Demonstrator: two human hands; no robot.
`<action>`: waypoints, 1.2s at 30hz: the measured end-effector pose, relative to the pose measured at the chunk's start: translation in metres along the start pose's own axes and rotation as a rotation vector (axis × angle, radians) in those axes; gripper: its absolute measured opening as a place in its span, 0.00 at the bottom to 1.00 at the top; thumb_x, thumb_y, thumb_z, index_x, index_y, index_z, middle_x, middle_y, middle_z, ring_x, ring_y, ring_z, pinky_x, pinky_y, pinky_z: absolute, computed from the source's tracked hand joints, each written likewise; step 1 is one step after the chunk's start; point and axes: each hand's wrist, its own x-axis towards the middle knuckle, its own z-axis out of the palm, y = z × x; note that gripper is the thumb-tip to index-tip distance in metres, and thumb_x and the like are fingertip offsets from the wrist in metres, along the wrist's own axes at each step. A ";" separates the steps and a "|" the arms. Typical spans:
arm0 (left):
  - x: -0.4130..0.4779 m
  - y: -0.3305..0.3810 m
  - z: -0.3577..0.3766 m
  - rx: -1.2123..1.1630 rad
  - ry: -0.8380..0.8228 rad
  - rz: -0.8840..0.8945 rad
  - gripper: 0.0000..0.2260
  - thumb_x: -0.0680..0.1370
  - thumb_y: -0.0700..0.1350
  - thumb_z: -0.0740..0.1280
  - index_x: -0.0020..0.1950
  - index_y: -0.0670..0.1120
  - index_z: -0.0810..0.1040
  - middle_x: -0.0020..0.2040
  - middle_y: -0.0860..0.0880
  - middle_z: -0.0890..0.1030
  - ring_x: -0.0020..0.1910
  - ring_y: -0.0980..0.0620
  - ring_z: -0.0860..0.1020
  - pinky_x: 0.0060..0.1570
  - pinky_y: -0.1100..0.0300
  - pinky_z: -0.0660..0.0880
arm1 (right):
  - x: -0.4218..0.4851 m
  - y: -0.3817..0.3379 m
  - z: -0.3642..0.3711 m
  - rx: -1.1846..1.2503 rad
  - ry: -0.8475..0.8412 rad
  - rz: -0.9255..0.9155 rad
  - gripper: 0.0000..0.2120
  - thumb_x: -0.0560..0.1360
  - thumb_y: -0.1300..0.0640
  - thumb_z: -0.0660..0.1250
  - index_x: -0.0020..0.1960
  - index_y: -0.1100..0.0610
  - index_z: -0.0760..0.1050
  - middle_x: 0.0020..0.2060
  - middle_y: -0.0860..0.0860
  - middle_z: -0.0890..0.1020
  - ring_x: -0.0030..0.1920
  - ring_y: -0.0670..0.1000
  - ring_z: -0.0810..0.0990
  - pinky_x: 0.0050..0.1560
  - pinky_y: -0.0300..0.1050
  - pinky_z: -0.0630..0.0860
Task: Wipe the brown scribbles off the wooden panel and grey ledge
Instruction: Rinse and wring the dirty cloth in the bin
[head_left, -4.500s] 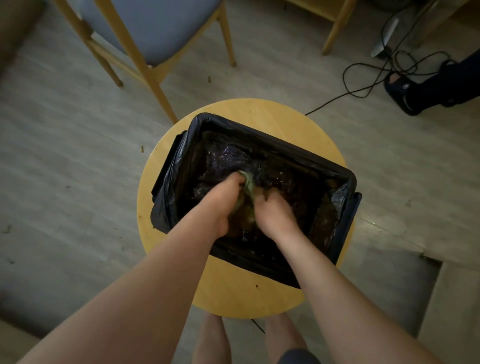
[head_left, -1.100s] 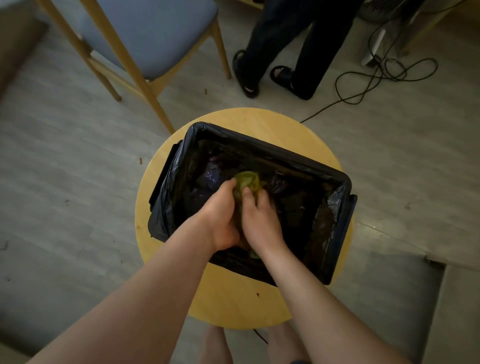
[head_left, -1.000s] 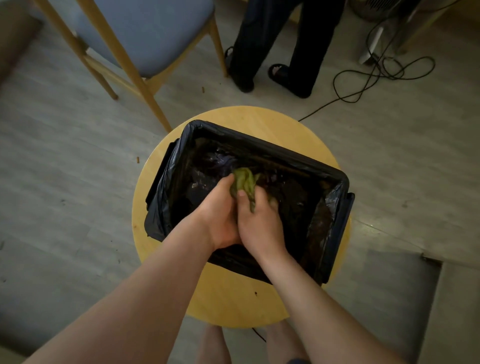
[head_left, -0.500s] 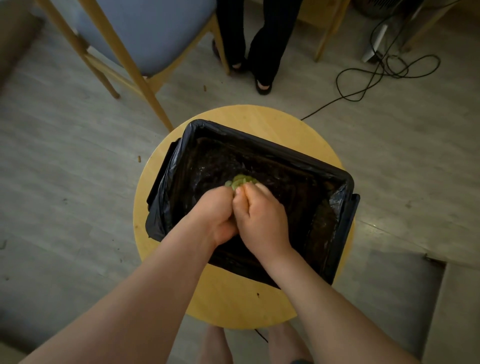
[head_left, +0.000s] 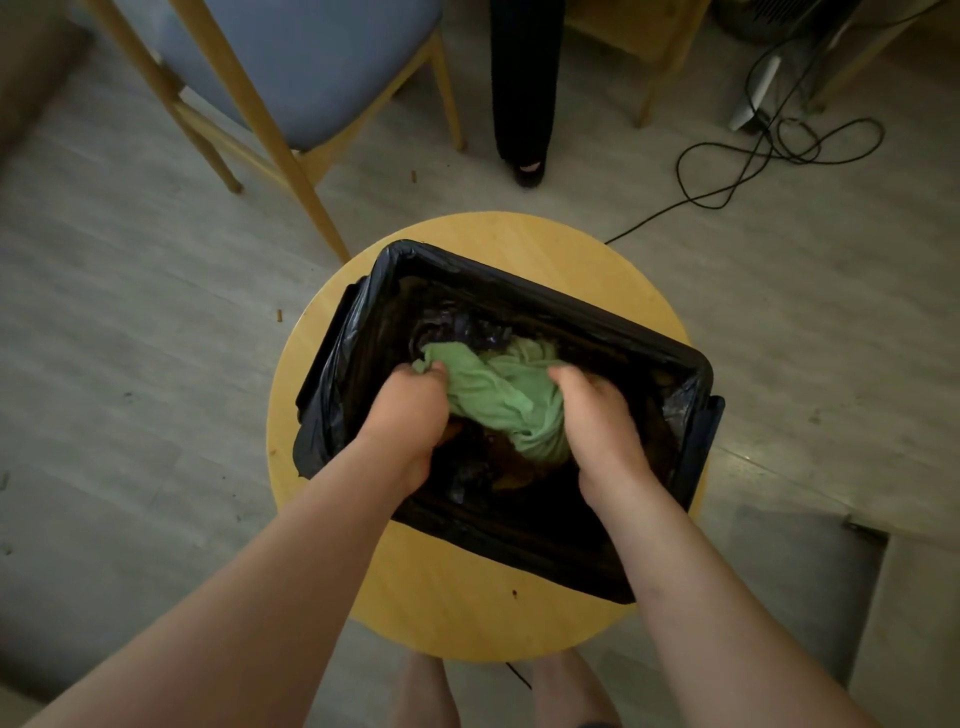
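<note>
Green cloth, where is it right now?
In the head view, the green cloth is mid-frame, held between the left hand and right hand, over the black-lined bin on the round wooden table.

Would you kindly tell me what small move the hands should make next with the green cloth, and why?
Probably lift the green cloth clear of the black-lined bin: the left hand and right hand each grip an end, and it hangs spread between them, seemingly ready for wiping.

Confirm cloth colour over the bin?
Light green cloth, seen clearly in the head view.
</note>
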 end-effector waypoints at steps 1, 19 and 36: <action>-0.001 0.000 0.000 -0.061 -0.038 0.008 0.14 0.87 0.46 0.60 0.71 0.44 0.74 0.61 0.42 0.82 0.58 0.41 0.82 0.61 0.42 0.80 | 0.003 0.001 0.001 -0.001 -0.079 0.074 0.14 0.80 0.44 0.68 0.56 0.52 0.84 0.47 0.48 0.88 0.46 0.48 0.88 0.48 0.46 0.82; -0.014 0.010 -0.004 0.292 -0.011 -0.005 0.14 0.79 0.34 0.60 0.59 0.48 0.78 0.55 0.42 0.83 0.51 0.41 0.84 0.48 0.44 0.85 | 0.003 -0.002 0.011 -0.198 0.009 -0.017 0.15 0.82 0.46 0.65 0.62 0.54 0.79 0.51 0.49 0.85 0.49 0.50 0.84 0.49 0.48 0.83; -0.013 0.009 0.016 -0.076 -0.016 -0.250 0.14 0.83 0.39 0.57 0.61 0.44 0.80 0.50 0.39 0.84 0.47 0.39 0.83 0.37 0.40 0.81 | 0.000 0.008 0.034 -0.280 -0.051 0.018 0.23 0.82 0.40 0.58 0.76 0.43 0.66 0.66 0.52 0.77 0.61 0.57 0.78 0.67 0.56 0.76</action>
